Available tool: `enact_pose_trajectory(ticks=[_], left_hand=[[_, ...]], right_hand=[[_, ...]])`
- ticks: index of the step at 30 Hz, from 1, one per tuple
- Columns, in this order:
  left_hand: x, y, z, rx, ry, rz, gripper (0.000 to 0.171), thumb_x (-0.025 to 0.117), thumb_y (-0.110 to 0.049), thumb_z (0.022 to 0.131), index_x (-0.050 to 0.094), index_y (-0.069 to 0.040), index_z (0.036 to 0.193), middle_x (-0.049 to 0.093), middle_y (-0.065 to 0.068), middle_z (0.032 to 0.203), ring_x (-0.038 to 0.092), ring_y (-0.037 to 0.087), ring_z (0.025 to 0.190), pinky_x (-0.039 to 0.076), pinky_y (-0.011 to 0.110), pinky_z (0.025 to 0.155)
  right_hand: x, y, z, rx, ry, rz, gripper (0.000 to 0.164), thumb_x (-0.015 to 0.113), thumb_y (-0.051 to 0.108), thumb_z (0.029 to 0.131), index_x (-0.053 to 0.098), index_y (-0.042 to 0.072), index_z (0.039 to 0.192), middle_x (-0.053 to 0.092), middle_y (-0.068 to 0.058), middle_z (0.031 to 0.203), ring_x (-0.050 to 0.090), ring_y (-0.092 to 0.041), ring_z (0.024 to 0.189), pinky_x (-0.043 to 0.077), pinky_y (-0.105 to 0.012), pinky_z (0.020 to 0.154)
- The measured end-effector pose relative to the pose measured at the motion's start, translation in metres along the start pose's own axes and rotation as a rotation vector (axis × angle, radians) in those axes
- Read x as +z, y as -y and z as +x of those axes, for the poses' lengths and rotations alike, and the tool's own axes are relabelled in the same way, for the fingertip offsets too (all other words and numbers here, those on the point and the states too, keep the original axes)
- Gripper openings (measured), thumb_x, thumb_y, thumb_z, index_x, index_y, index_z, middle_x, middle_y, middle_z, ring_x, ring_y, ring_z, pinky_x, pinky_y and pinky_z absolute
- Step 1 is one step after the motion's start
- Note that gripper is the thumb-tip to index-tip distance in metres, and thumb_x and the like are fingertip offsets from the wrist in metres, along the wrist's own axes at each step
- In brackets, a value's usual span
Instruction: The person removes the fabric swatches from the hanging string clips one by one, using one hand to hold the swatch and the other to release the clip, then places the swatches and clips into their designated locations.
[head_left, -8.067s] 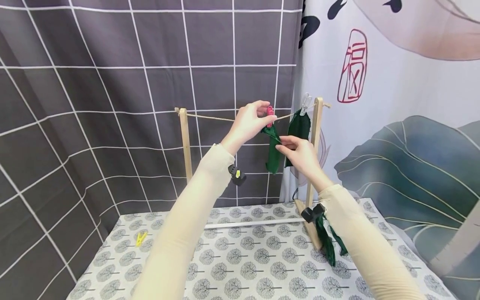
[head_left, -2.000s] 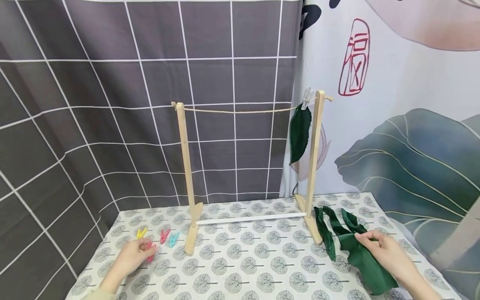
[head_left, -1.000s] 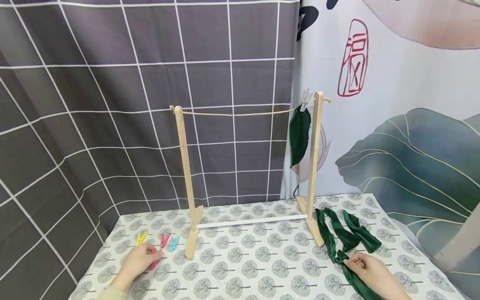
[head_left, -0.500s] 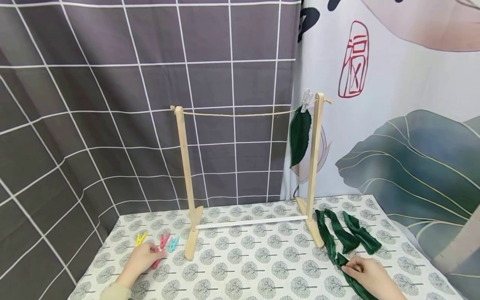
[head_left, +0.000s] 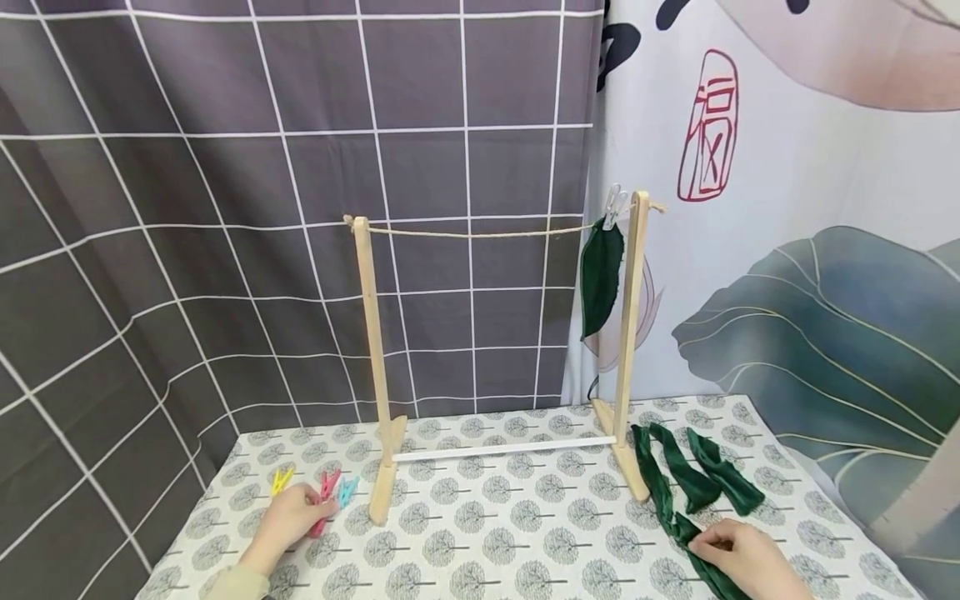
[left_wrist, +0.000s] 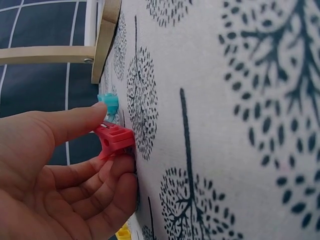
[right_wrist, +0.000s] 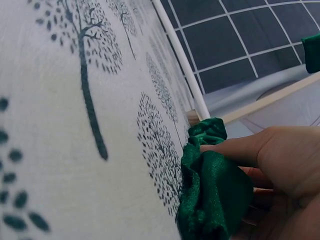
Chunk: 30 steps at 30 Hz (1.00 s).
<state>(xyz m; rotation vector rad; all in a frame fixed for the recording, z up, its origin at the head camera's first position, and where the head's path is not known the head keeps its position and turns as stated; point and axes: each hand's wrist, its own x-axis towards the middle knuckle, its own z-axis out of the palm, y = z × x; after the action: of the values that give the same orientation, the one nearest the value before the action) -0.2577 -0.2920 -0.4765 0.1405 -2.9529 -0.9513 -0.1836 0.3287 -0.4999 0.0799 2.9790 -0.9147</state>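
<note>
At the left of the table my left hand (head_left: 288, 517) pinches a red clothespin (left_wrist: 116, 139) between thumb and fingers, low against the tablecloth. Close by lie a second red clothespin (head_left: 330, 481), a blue clothespin (head_left: 347, 492) and a yellow clothespin (head_left: 282, 479). At the right, my right hand (head_left: 738, 557) grips a crumpled dark green velvety cloth (right_wrist: 215, 195) lying on the table, thumb on its upper side; the palm hides part of it. Beyond this hand lie more green cloth pieces (head_left: 723, 473). One green cloth (head_left: 602, 279) hangs from the line by a clear clothespin (head_left: 615, 207).
A wooden drying frame stands mid-table: left post (head_left: 372, 333), right post (head_left: 632, 333), a sagging rope (head_left: 480, 235) and a white lower bar (head_left: 502, 450). Behind it hang a dark checked curtain (head_left: 420, 175) and a printed white curtain (head_left: 810, 183). The tablecloth (head_left: 487, 542) has printed trees.
Eight seconds ago both hands were at the rope with a green cloth and red clothespin; both now lie on the table. Lately the left hand slid slightly right, and the right hand spread the cloth lengthwise.
</note>
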Motion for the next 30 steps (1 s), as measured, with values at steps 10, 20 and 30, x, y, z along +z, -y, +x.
enact_pose_trajectory(ticks=[10,20,30], left_hand=[[0.0018,-0.0016,-0.0013,0.021,-0.005,0.022,0.032,0.077,-0.023,0.085,0.062,0.005,0.085,0.056,0.004,0.069,0.049,0.018,0.062,0.043,0.030,0.057],[0.0021,0.0009,-0.0033,0.047,0.011,0.049,0.038,0.079,-0.026,0.082,0.062,0.007,0.089,0.057,0.004,0.071,0.050,0.019,0.064,0.043,0.032,0.058],[-0.0010,0.0018,-0.0021,0.016,0.046,0.067,0.044,0.079,-0.031,0.083,0.061,0.008,0.093,0.062,0.008,0.080,0.054,0.021,0.070,0.047,0.032,0.061]], right_hand=[[0.0021,0.0003,-0.0001,-0.018,-0.025,-0.002,0.005,0.078,0.016,0.087,0.075,0.013,0.084,0.066,0.006,0.078,0.059,-0.014,0.072,0.051,-0.037,0.069],[0.0041,-0.0018,0.0022,-0.016,-0.035,0.019,0.008,0.079,0.017,0.085,0.074,0.012,0.082,0.065,0.006,0.075,0.057,-0.011,0.069,0.049,-0.032,0.065],[0.0030,0.0009,0.0018,0.017,-0.015,0.064,0.008,0.078,0.016,0.086,0.073,0.010,0.083,0.066,0.005,0.077,0.058,-0.014,0.071,0.049,-0.034,0.067]])
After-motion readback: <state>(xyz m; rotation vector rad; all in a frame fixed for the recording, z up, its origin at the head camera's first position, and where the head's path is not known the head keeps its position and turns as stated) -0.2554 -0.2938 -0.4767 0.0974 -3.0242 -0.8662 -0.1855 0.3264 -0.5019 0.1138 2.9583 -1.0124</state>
